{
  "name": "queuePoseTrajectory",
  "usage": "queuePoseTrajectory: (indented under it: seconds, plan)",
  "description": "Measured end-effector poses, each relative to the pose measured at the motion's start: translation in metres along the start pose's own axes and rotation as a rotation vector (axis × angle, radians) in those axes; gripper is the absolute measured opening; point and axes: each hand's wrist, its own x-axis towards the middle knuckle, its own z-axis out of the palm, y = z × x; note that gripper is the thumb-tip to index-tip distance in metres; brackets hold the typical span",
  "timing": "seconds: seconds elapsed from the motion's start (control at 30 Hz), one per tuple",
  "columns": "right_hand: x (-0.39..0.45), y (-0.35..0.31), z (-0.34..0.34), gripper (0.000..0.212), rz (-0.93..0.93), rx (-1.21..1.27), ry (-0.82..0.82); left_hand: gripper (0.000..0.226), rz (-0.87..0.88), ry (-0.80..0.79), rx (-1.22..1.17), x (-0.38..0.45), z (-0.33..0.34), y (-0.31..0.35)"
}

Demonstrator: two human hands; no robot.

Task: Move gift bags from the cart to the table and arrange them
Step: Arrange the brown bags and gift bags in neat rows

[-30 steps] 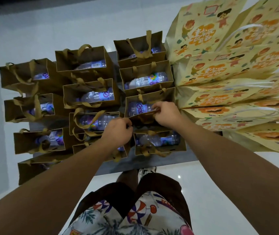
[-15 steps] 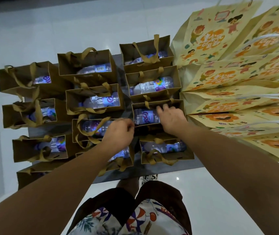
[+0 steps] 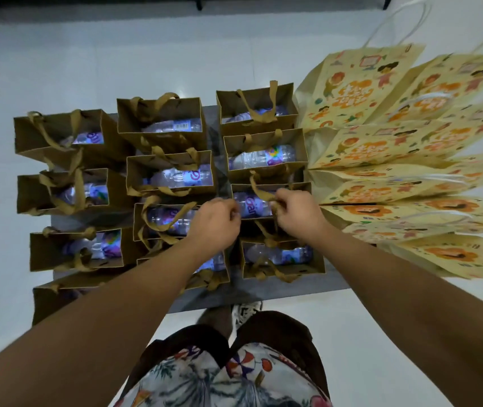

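Below the camera, a patterned shirt (image 3: 219,380) fills the bottom edge, and both bare forearms reach forward over the grey cart (image 3: 252,292), which stands on a pale floor (image 3: 352,333).

The left hand (image 3: 215,223) is curled, its fingertips pinched on the left edge of the third bag (image 3: 271,201) in the right-hand column. The right hand (image 3: 299,214) sits just across the same bag, fingers bent and pinching its ribbon (image 3: 261,193), which rises in a loop from the bag's mouth. The bag lies between the two hands, upright and open at the top, with a bottle (image 3: 252,207) lying on its side inside; a purple label shows on it.

This bag is brown paper with flat tan ribbon handles. Nearer the person, the front bag (image 3: 283,258) of that column stands just beside it, also holding a bottle. Beyond it stand two more bags (image 3: 265,155) of the same kind, touching in a row. To the left are two further columns of brown bags (image 3: 169,171), each open and holding a bottle, packed close on the cart.

On the right, touching the cart's right column, a fan of larger yellow bags (image 3: 396,148) with orange cartoon prints and white cord handles leans outward.
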Motion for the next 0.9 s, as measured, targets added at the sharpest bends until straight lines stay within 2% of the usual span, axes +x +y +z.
queuePoseTrajectory:
  seconds: [0.13, 0.27, 0.33, 0.37, 0.43, 0.53, 0.6, 0.7, 0.9]
  plan:
    - [-0.014, -0.024, -0.035, 0.009, -0.027, 0.026, 0.029, 0.032, 0.010, 0.007, 0.016, -0.009, -0.014, 0.015]
    - [-0.041, -0.050, -0.075, 0.021, -0.069, -0.003, 0.062, 0.088, 0.092, 0.042, -0.038, -0.027, -0.032, 0.045]
    - [-0.060, -0.066, -0.096, 0.029, -0.114, -0.011, 0.095, 0.102, 0.172, 0.082, -0.089, -0.041, -0.043, 0.065]
    - [-0.070, -0.074, -0.107, 0.035, -0.144, -0.005, 0.115, 0.098, 0.229, 0.115, -0.106, -0.048, -0.048, 0.074]
    - [-0.089, -0.087, -0.126, 0.039, -0.188, 0.066, 0.160, 0.068, 0.307, 0.200, -0.179, -0.065, -0.059, 0.090]
    - [-0.110, -0.104, -0.148, 0.016, -0.206, 0.154, 0.231, 0.028, 0.223, 0.343, -0.284, -0.095, -0.080, 0.107]
    - [-0.123, -0.116, -0.160, 0.013, -0.244, 0.161, 0.287, 0.020, 0.168, 0.374, -0.352, -0.113, -0.093, 0.111]
    - [-0.147, -0.137, -0.174, 0.022, -0.321, 0.177, 0.331, 0.018, 0.145, 0.425, -0.508, -0.141, -0.115, 0.109]
    - [-0.179, -0.182, -0.165, 0.028, -0.382, -0.002, 0.399, 0.011, 0.149, 0.525, -0.611, -0.202, -0.158, 0.098]
